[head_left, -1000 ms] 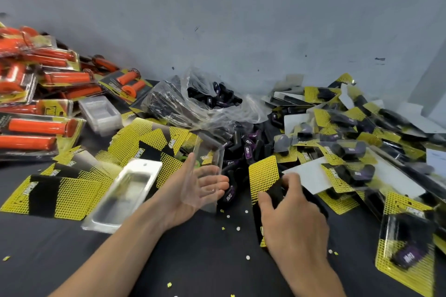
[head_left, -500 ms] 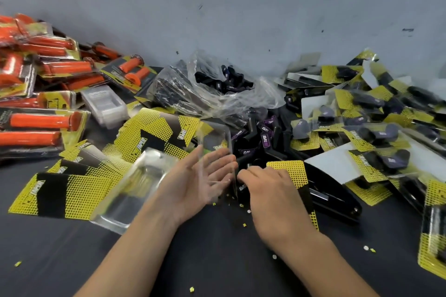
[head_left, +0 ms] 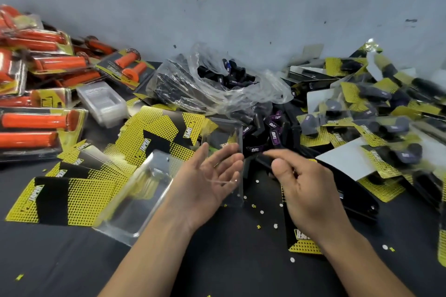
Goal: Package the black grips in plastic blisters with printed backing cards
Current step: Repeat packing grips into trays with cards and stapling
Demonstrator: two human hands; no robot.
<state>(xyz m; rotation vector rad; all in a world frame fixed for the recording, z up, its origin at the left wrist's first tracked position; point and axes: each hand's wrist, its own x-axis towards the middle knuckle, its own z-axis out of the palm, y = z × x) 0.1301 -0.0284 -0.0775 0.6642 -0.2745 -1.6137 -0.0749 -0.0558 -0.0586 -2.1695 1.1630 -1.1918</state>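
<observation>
Black tabletop (head_left: 72,260) under a grey wall, and just before the heap of black grips (head_left: 265,128) it looks like loading time: left hand (head_left: 207,181) flat, fingers straight, cradling an empty clear blister (head_left: 235,152), right hand (head_left: 306,188) narrow-curled at the heap's near edge, catch unclear, next seat one inside.

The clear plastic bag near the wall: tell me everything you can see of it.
The plastic bag is thin, clear, glossy film, heavily crumpled, its mouth gaping upward. It slumps on the dark table close to the grey wall, between orange-grip packs and finished black packs. Inside sit black grips, some showing printed labels; loose grips lie against its front edge.
</observation>
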